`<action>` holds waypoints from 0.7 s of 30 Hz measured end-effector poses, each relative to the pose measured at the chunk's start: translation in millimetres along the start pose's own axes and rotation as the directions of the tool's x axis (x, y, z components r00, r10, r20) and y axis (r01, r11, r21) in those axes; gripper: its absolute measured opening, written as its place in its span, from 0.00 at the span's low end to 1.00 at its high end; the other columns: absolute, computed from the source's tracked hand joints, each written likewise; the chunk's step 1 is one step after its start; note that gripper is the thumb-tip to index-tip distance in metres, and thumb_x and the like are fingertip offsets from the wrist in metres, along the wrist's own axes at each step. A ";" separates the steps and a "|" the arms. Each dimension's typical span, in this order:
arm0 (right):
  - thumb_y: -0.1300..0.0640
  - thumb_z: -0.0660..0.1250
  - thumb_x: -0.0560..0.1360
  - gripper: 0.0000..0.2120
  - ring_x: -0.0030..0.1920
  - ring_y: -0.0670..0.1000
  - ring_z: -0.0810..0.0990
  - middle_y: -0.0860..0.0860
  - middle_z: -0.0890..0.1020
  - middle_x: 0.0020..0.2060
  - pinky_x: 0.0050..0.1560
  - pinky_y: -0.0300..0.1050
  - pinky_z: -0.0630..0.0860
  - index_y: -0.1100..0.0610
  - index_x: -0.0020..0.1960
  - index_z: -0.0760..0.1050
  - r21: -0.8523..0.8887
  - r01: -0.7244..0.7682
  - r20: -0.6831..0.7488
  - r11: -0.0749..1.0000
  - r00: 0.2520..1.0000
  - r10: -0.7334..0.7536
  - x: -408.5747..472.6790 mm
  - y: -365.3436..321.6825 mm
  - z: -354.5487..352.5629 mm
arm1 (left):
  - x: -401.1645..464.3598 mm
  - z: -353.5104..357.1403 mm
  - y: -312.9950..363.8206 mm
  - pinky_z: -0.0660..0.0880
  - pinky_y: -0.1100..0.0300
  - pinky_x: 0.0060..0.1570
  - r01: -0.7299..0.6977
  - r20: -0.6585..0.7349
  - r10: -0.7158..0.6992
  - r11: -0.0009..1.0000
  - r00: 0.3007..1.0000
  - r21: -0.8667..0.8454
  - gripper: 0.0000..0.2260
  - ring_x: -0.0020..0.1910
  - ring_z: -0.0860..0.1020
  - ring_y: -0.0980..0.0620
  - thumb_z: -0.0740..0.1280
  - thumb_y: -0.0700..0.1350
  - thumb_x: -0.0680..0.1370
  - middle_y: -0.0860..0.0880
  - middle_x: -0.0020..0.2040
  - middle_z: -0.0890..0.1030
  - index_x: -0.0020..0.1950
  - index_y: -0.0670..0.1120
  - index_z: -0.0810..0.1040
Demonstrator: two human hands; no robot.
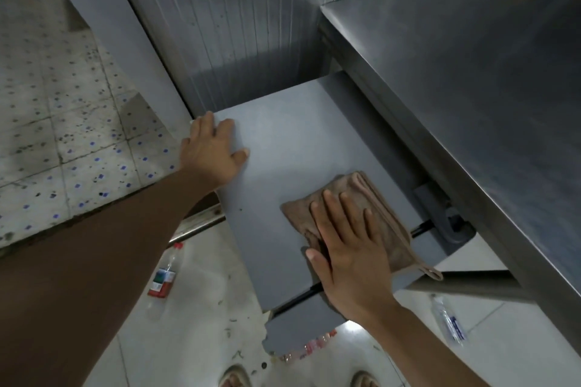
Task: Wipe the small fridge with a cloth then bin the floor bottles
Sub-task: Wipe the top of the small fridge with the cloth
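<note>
At the bottom edge, the toes of two sandalled feet (235, 378) stand on the white tiled floor (201, 308), just in front of the small grey fridge (283, 160) whose flat top fills the middle of the view. Just beside the feet, something with a red and pink label (314, 346) peeks out from under the fridge's front edge; it is too hidden to say what it is. Two plastic bottles lie on the floor: a clear bottle with a red cap and red label (163, 276) to the left of the fridge, under the left forearm, and a clear bottle with a blue label (449, 320) to the right, close to the leg of the steel bench (471, 78). The right hand (349, 248) lies flat with its fingers straight and slightly spread, pressing down on a folded brown cloth (383, 217) that rests on the near right part of the fridge top; a loop of the cloth hangs past the fridge's right edge. Farther away, the left hand (212, 151) rests on the far left corner of the fridge top, palm down, fingers relaxed over the edge and thumb laid on the surface. The steel bench runs along the right, its top higher than the fridge. Beyond the fridge stands a ribbed grey metal wall (235, 19), and to the far left lies a dirtier patch of speckled floor tiles (56, 119).
</note>
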State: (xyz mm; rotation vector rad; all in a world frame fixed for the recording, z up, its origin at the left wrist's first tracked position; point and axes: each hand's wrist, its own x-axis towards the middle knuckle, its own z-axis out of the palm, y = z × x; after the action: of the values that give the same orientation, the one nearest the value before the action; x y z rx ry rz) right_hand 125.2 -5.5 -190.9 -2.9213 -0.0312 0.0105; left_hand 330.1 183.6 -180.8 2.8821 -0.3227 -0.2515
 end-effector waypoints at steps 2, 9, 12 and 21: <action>0.41 0.48 0.79 0.31 0.76 0.57 0.53 0.54 0.57 0.76 0.73 0.56 0.51 0.57 0.76 0.55 0.008 0.052 0.040 0.999 0.998 -0.053 -9.8 2.6 -3.3 | -1.7 0.1 1.9 0.54 0.42 0.70 0.003 0.007 -0.003 1.000 1.000 -0.015 0.27 0.76 0.48 0.41 0.60 0.55 0.78 0.41 0.77 0.49 0.74 0.48 0.57; 0.25 0.60 0.65 0.57 0.76 0.53 0.34 0.51 0.36 0.76 0.74 0.58 0.38 0.52 0.76 0.31 0.099 0.161 0.293 0.982 0.939 -0.183 -34.6 13.9 -19.3 | -3.6 -3.3 2.4 0.53 0.41 0.71 0.000 0.001 0.000 0.997 1.000 -0.074 0.28 0.76 0.48 0.41 0.61 0.54 0.78 0.41 0.77 0.49 0.74 0.47 0.57; 0.26 0.68 0.57 0.67 0.73 0.54 0.26 0.52 0.28 0.73 0.71 0.57 0.29 0.49 0.72 0.23 0.042 0.184 0.361 0.982 0.914 -0.186 -30.3 9.0 -19.6 | -1.0 -3.9 3.7 0.52 0.42 0.71 0.021 0.010 -0.020 0.997 1.000 -0.072 0.29 0.76 0.47 0.41 0.61 0.55 0.78 0.41 0.77 0.50 0.75 0.47 0.57; 0.25 0.69 0.54 0.64 0.75 0.62 0.37 0.59 0.38 0.76 0.70 0.66 0.39 0.50 0.77 0.42 -0.076 0.211 0.345 0.975 0.923 -0.173 -31.1 -7.9 -19.0 | 16.8 -7.5 -3.9 0.56 0.41 0.70 0.000 0.045 0.000 1.000 0.999 -0.011 0.31 0.73 0.55 0.39 0.60 0.59 0.77 0.40 0.74 0.58 0.75 0.47 0.56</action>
State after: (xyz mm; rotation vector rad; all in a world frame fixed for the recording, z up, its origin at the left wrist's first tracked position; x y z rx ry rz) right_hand 94.1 -2.5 -170.5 -2.9757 -0.3856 0.4928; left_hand 348.5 184.9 -176.9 2.8687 -0.3280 -0.3174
